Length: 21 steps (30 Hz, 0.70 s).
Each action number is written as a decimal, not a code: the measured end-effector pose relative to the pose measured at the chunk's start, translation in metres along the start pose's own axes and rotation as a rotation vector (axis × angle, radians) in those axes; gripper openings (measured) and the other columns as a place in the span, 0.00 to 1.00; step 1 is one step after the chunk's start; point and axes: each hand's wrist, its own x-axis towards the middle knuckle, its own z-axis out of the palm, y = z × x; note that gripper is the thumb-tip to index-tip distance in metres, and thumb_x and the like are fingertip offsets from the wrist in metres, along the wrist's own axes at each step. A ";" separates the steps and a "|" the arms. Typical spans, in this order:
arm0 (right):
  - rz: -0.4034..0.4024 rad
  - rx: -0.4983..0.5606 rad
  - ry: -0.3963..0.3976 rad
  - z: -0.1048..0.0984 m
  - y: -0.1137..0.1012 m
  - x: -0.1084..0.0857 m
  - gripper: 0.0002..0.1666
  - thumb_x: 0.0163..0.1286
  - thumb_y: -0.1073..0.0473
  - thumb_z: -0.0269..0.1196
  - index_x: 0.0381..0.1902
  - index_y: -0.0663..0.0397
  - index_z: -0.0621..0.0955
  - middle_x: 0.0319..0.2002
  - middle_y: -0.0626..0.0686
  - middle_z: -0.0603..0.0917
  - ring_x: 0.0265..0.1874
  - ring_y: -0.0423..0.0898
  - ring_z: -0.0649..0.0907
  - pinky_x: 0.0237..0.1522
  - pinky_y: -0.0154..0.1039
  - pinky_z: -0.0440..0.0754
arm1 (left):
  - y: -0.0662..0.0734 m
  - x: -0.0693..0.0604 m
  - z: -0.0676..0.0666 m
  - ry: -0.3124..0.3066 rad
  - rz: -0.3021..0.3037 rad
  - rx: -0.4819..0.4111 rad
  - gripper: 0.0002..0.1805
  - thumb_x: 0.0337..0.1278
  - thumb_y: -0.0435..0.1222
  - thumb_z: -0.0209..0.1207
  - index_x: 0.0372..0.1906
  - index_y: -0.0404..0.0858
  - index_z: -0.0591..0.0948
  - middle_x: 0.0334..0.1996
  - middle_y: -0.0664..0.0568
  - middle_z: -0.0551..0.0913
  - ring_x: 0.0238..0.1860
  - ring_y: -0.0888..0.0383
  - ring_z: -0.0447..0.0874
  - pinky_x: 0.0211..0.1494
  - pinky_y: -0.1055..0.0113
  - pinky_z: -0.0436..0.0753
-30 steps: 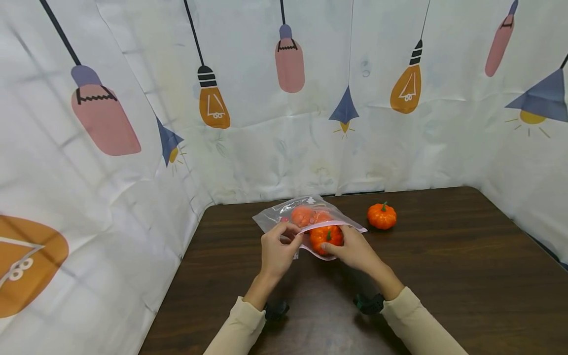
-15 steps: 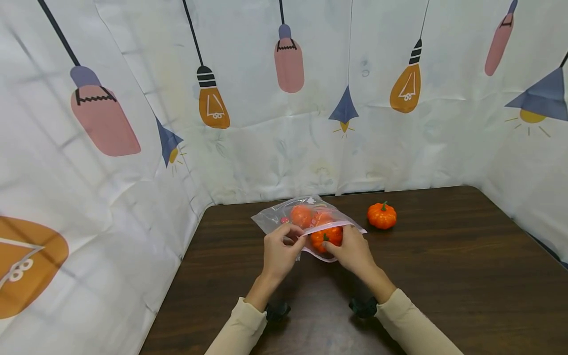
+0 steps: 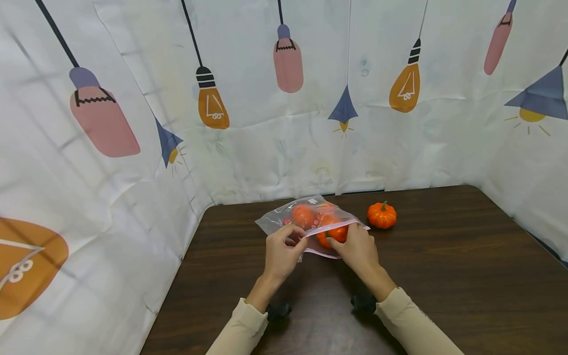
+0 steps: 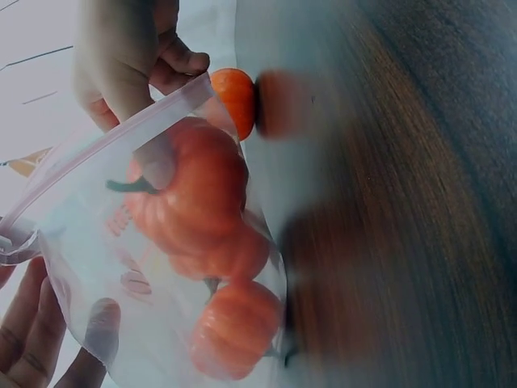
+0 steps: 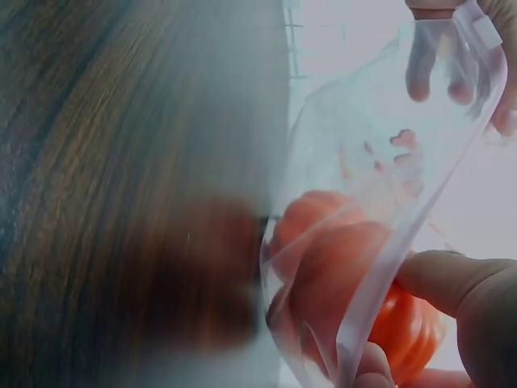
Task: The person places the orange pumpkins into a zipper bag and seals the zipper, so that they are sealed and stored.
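Now pinching a clear bag mid-frame with the left hand, gripping a big pumpkin in its opening with the right hand, left of a loose pumpkin.

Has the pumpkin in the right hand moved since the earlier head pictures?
Yes: judged against the loose pumpkin, the held pumpkin has shifted slightly right and farther across the table.

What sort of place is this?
Probably a makeshift recording booth: a lamp-printed white sheet lines three sides of the dark table, and a dark wrist-worn device shows too.
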 end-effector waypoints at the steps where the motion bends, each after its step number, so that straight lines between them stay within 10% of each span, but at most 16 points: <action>1: -0.009 0.001 0.002 0.000 0.000 0.000 0.39 0.57 0.41 0.76 0.52 0.68 0.79 0.44 0.65 0.88 0.37 0.63 0.88 0.43 0.61 0.86 | -0.001 0.000 0.000 0.005 0.000 -0.002 0.05 0.53 0.29 0.69 0.31 0.43 0.86 0.27 0.53 0.86 0.26 0.61 0.82 0.32 0.63 0.88; 14: -0.102 0.079 -0.028 0.001 0.000 0.001 0.20 0.61 0.57 0.74 0.46 0.64 0.82 0.36 0.59 0.85 0.34 0.54 0.83 0.39 0.52 0.82 | -0.002 0.001 -0.001 0.018 0.007 -0.011 0.05 0.53 0.29 0.70 0.31 0.41 0.86 0.29 0.52 0.88 0.26 0.61 0.82 0.32 0.66 0.87; 21: -0.204 0.105 -0.150 -0.001 0.001 0.002 0.19 0.66 0.60 0.69 0.53 0.62 0.83 0.47 0.60 0.88 0.49 0.58 0.85 0.55 0.58 0.81 | -0.003 0.001 -0.003 0.017 -0.013 0.004 0.03 0.54 0.31 0.70 0.32 0.41 0.87 0.28 0.53 0.87 0.27 0.61 0.82 0.32 0.67 0.87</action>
